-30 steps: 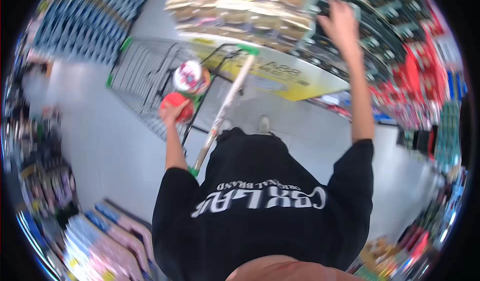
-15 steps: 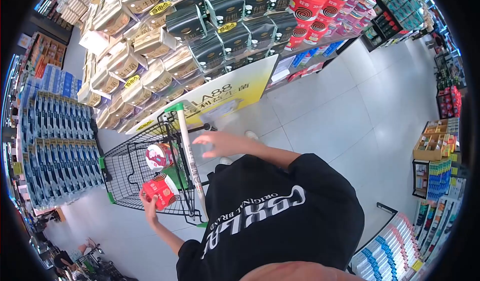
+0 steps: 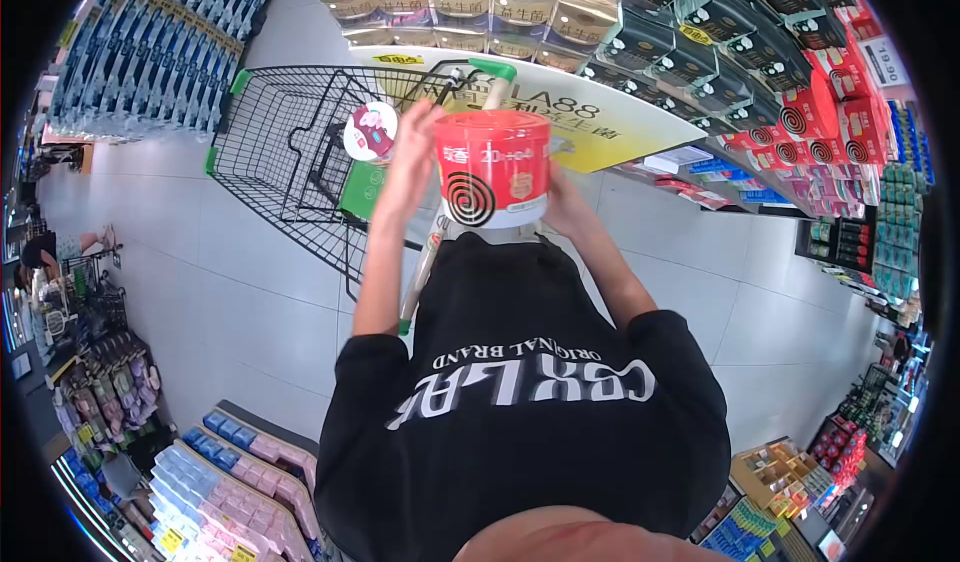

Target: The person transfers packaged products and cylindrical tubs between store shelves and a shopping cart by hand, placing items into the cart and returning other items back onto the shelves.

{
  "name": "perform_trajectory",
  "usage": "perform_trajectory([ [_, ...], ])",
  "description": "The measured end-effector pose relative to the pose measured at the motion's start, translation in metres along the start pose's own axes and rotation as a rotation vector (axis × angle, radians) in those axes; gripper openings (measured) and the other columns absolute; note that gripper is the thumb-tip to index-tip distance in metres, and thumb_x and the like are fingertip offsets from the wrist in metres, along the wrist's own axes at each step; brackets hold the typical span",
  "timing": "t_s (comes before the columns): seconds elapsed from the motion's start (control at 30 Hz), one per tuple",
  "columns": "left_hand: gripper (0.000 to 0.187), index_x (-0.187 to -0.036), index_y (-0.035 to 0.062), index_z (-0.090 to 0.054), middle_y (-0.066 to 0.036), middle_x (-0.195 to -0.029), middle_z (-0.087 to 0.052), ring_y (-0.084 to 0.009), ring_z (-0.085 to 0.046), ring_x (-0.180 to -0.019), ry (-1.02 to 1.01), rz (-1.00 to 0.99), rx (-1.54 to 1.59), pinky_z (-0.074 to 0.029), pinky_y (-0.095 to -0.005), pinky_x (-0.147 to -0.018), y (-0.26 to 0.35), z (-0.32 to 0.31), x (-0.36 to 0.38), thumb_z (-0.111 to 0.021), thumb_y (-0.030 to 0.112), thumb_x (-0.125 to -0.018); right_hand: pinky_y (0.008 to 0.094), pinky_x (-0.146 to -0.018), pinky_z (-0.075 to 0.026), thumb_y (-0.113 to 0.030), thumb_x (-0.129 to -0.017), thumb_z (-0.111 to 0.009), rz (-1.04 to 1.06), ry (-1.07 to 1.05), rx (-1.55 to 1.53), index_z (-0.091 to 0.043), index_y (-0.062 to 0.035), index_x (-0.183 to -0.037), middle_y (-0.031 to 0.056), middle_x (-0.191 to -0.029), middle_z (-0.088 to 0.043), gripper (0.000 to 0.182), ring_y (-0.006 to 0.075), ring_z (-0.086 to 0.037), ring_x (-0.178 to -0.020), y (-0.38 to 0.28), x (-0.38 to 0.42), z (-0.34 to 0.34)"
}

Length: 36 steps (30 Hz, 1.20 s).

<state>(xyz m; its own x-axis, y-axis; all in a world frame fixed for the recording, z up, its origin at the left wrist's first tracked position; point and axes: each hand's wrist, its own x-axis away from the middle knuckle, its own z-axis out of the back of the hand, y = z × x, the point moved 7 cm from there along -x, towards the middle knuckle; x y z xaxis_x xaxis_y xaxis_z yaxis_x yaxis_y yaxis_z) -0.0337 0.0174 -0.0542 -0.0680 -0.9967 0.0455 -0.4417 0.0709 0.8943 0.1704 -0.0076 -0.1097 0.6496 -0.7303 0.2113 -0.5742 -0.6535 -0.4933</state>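
Since half a second ago, the person has brought both hands together on a large red tub (image 3: 492, 167), where before the left hand held a smaller red packet beside the shopping cart (image 3: 290, 142) and the right hand hovered over the cart's handle. The smaller packet is no longer in view.

The red tub is round, with a black spiral printed on its side and a pale band at the bottom. It is held upright in front of the person's chest, just above the cart handle (image 3: 455, 177), probably so the label faces the person. The left hand (image 3: 412, 152) presses flat against the tub's left side, fingers pointing up. The right hand (image 3: 562, 202) cups the tub's right side and is mostly hidden behind it. Each hand's grip is open-palmed and wrapped around the tub, so the two together clamp it; a tub this wide likely needs both hands.

The cart is black wire with green corners, and it stands just beyond the tub. A small round pink-and-white carton (image 3: 370, 130) sits in its child seat, to the left of the tub. Beyond the tub, shelves (image 3: 560, 22) hold gold and black boxed goods, and further right, more red tubs (image 3: 820, 112) with the same spiral. A yellow sign (image 3: 610, 132) runs below those shelves. The floor (image 3: 240, 292) is pale tile.
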Motion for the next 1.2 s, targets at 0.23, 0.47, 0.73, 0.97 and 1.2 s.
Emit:
perform_trajectory([
  [0.23, 0.062, -0.124, 0.0071, -0.051, -0.006, -0.106, -0.065, -0.0154, -0.065, -0.089, 0.132, 0.355, 0.338, -0.053, -0.0291, -0.08, -0.093, -0.025, 0.055, -0.038, 0.06, -0.094, 0.0435, -0.098, -0.045, -0.051, -0.099, -0.033, -0.074, 0.357, 0.412, -0.027, -0.0111, -0.145, 0.0094, -0.141, -0.043, 0.061, 0.0232, -0.049, -0.124, -0.001, 0.042, -0.007],
  [0.47, 0.059, -0.13, 0.0041, -0.047, -0.008, -0.121, -0.06, -0.0183, -0.058, -0.109, 0.126, 0.459, 0.163, -0.047, -0.0322, -0.093, -0.125, -0.044, 0.069, -0.026, 0.051, -0.1, 0.0387, -0.091, -0.048, -0.037, -0.089, -0.063, -0.046, 0.39, 0.668, -0.019, -0.0047, -0.146, 0.012, -0.138, -0.041, 0.079, 0.0218, -0.041, -0.125, 0.006, 0.1, 0.011],
  [0.73, 0.096, -0.145, 0.0052, -0.021, -0.011, -0.141, -0.041, -0.0246, -0.044, -0.125, -0.31, 0.389, -0.268, -0.039, -0.0412, -0.1, -0.162, -0.152, 0.053, -0.047, 0.072, -0.082, 0.0356, -0.103, -0.037, -0.022, -0.072, -0.081, 0.188, 0.43, 0.661, -0.016, -0.0008, -0.146, 0.0171, -0.134, -0.043, 0.1, 0.0214, -0.046, -0.122, -0.064, 0.181, 0.078],
  [0.97, 0.102, -0.139, 0.0025, -0.028, -0.012, -0.13, -0.048, -0.0206, -0.051, -0.116, -0.566, 0.262, -0.368, -0.043, -0.0357, -0.097, -0.179, -0.359, -0.017, -0.086, 0.04, -0.063, 0.0351, -0.1, -0.038, -0.023, -0.06, -0.089, 0.399, 0.448, 0.898, -0.02, -0.0031, -0.145, 0.0136, -0.135, -0.042, 0.111, 0.0207, -0.044, -0.123, -0.253, 0.303, 0.116],
  [1.2, 0.109, -0.142, 0.0049, -0.024, -0.012, -0.138, -0.04, -0.0225, -0.04, -0.129, -0.674, -0.197, -0.422, -0.031, -0.0395, -0.108, -0.079, -0.555, -0.15, -0.09, 0.021, -0.057, 0.0375, -0.106, -0.034, -0.027, -0.06, -0.089, 0.878, 0.477, 1.381, -0.027, -0.0006, -0.144, 0.0149, -0.138, -0.042, 0.107, 0.0238, -0.041, -0.13, -0.472, 0.35, 0.086],
])
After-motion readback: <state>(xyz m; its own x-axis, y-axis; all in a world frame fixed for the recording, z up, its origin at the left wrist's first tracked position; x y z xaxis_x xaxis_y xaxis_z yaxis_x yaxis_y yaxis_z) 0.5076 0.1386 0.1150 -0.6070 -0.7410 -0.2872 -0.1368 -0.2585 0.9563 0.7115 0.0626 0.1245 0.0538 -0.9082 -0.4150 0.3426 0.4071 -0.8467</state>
